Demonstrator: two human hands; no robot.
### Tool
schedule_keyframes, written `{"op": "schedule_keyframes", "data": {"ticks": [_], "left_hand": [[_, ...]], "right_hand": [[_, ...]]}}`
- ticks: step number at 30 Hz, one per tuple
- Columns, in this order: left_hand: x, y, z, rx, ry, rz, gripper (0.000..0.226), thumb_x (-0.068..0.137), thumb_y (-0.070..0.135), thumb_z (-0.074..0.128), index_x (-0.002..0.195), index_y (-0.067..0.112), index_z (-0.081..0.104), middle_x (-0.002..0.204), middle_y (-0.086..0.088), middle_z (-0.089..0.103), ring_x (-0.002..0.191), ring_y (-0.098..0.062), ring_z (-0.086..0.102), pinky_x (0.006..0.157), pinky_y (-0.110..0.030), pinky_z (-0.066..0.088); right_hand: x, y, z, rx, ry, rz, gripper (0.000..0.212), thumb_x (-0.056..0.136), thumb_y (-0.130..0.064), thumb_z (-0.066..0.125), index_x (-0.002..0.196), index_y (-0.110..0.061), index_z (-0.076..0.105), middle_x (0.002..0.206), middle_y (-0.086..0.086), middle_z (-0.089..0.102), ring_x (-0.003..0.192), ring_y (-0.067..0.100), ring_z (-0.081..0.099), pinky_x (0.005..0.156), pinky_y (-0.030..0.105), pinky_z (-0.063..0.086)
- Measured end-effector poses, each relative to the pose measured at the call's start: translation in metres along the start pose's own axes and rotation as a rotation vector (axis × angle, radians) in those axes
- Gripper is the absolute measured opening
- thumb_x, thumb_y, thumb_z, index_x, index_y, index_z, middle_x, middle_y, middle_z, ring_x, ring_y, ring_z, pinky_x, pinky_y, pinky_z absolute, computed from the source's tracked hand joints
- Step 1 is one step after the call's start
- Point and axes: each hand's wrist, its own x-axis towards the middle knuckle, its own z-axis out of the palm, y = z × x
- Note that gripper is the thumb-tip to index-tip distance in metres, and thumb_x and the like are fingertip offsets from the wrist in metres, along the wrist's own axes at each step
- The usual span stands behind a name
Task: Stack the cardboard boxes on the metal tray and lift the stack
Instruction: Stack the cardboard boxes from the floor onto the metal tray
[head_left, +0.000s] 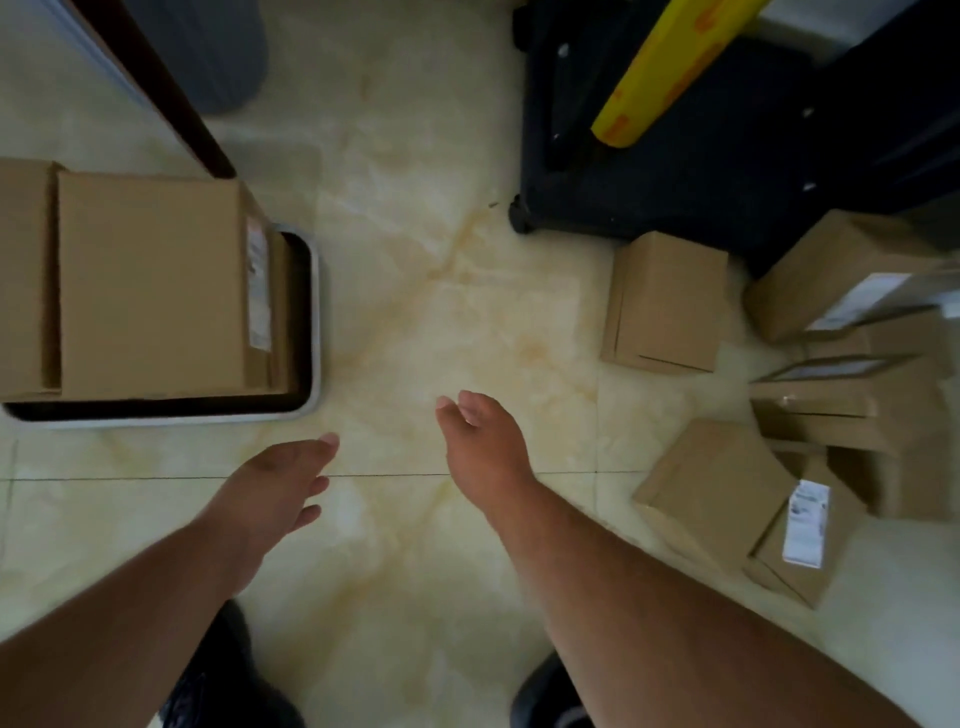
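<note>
A metal tray (315, 322) with a dark inside lies on the floor at the left. Cardboard boxes (150, 286) stand stacked in it, one bearing a white label on its right side. Several more cardboard boxes lie loose on the floor at the right, among them a plain one (665, 304) and a labelled one (748, 509). My left hand (275, 488) hovers just below the tray's near right corner, fingers apart and empty. My right hand (480, 441) is in mid-floor between tray and loose boxes, open, holding nothing.
The floor is pale glossy tile. A black wheeled case (675, 156) with a yellow roll (660, 78) on it stands at the back right. A dark wooden leg (171, 98) and a grey bin (208, 52) are behind the tray. My dark shoes (228, 686) show at the bottom.
</note>
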Motion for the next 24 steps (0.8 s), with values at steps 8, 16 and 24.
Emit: {"op": "schedule_keyframes", "data": {"ticks": [8, 16, 24], "left_hand": [[-0.014, 0.015, 0.106, 0.131, -0.055, -0.007, 0.025, 0.097, 0.044, 0.068, 0.115, 0.027, 0.063, 0.117, 0.009, 0.066, 0.113, -0.015, 0.065, 0.103, -0.043, 0.052], [-0.029, 0.013, 0.214, 0.303, -0.143, -0.011, 0.039, 0.095, 0.052, 0.067, 0.123, 0.026, 0.064, 0.12, 0.005, 0.066, 0.112, -0.018, 0.066, 0.108, -0.049, 0.05], [-0.034, -0.005, 0.31, 0.502, -0.211, 0.026, 0.079, 0.084, 0.068, 0.065, 0.15, 0.027, 0.05, 0.147, 0.002, 0.057, 0.133, -0.021, 0.055, 0.115, -0.049, 0.043]], "right_hand": [[0.002, 0.067, -0.1, 0.117, 0.115, 0.094, 0.058, 0.102, -0.046, 0.056, 0.152, -0.016, 0.049, 0.153, 0.0, 0.054, 0.138, 0.013, 0.053, 0.103, 0.02, 0.035], [0.001, 0.143, -0.193, 0.203, 0.251, 0.243, 0.058, 0.101, -0.045, 0.057, 0.15, -0.014, 0.051, 0.152, 0.003, 0.056, 0.138, 0.015, 0.053, 0.1, 0.021, 0.035], [0.002, 0.219, -0.26, 0.229, 0.345, 0.368, 0.057, 0.101, -0.042, 0.058, 0.148, -0.01, 0.053, 0.147, 0.007, 0.06, 0.133, 0.021, 0.058, 0.103, 0.028, 0.041]]}}
